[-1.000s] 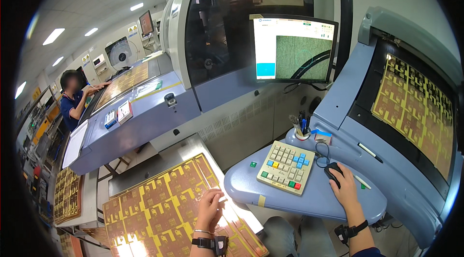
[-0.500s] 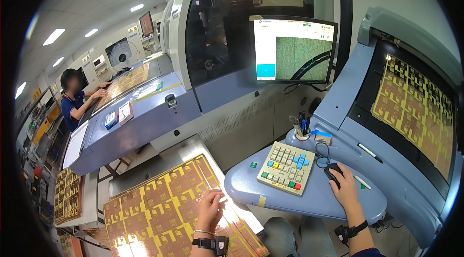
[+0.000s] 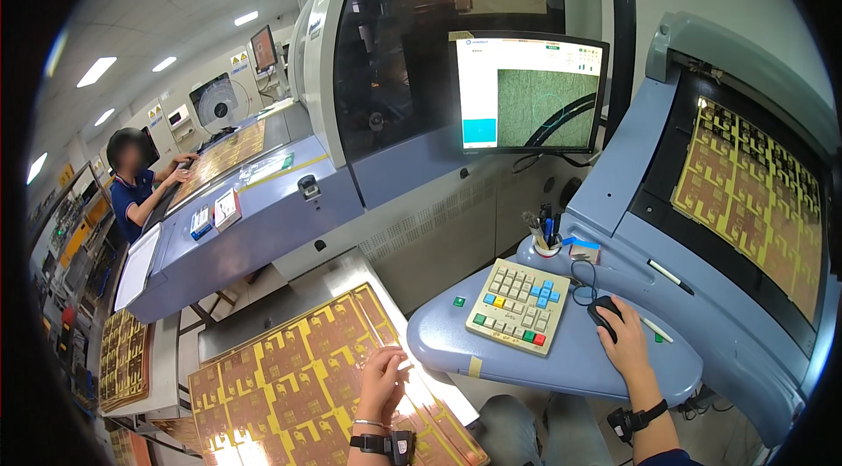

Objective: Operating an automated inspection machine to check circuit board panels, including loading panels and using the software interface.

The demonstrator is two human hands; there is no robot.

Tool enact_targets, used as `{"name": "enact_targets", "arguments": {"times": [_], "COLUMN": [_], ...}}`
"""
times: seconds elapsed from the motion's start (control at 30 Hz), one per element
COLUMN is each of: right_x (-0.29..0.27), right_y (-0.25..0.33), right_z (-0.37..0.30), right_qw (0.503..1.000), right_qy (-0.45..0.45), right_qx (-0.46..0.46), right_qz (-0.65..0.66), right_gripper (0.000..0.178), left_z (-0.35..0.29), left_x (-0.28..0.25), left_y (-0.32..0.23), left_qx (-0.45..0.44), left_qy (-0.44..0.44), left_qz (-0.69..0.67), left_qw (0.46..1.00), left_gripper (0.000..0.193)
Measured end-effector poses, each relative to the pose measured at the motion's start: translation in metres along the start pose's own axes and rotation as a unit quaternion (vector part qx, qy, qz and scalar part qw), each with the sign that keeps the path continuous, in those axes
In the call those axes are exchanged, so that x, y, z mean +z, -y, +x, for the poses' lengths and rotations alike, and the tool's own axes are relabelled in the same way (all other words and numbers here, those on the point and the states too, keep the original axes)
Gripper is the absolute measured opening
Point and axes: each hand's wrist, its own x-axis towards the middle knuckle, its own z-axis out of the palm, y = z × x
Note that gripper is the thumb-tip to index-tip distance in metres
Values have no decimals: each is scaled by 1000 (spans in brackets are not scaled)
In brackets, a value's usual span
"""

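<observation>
My right hand (image 3: 624, 339) rests over a black computer mouse (image 3: 603, 314) on the blue-grey console shelf (image 3: 438, 339). My left hand (image 3: 382, 380) is curled above a large copper-and-yellow circuit board panel (image 3: 289, 365). Its fingers are bent together; whether anything sits between them is hidden. A cream keypad (image 3: 517, 304) with several coloured keys lies left of the mouse. Behind the shelf, a lit monitor (image 3: 531, 93) displays a greenish magnified surface crossed by dark curved bands.
To the right, another circuit board panel (image 3: 754, 203) lies on a sloped black bed. A pen cup (image 3: 546, 244) stands at the shelf's back, with a white marker (image 3: 658, 330) beside the mouse hand. Far left, a person (image 3: 136, 181) works at a similar machine.
Both hands hold nearly the same places. The view has shifted very slightly; nothing is visibly taken up or let go.
</observation>
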Motion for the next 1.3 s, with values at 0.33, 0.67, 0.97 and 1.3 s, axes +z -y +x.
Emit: {"name": "enact_targets", "arguments": {"times": [0.33, 0.67, 0.97, 1.3], "right_x": [2, -3, -7, -49], "right_y": [-1, 1, -3, -24], "right_z": [0, 0, -3, -20], "right_qw": [1000, 999, 998, 994], "right_qy": [-8, -26, -42, -70], "right_qx": [-4, 6, -35, 30], "right_qz": [-3, -20, -15, 77], "right_gripper": [39, 39, 40, 36], "left_z": [1, -1, -1, 31], "left_x": [0, 4, 6, 41], "left_y": [11, 3, -19, -72], "left_qx": [-5, -30, -86, 195], "left_qy": [1, -4, -45, -107], "left_qz": [-31, -60, -104, 153], "left_qw": [1000, 998, 990, 963], "left_gripper": [20, 20, 21, 27]}}
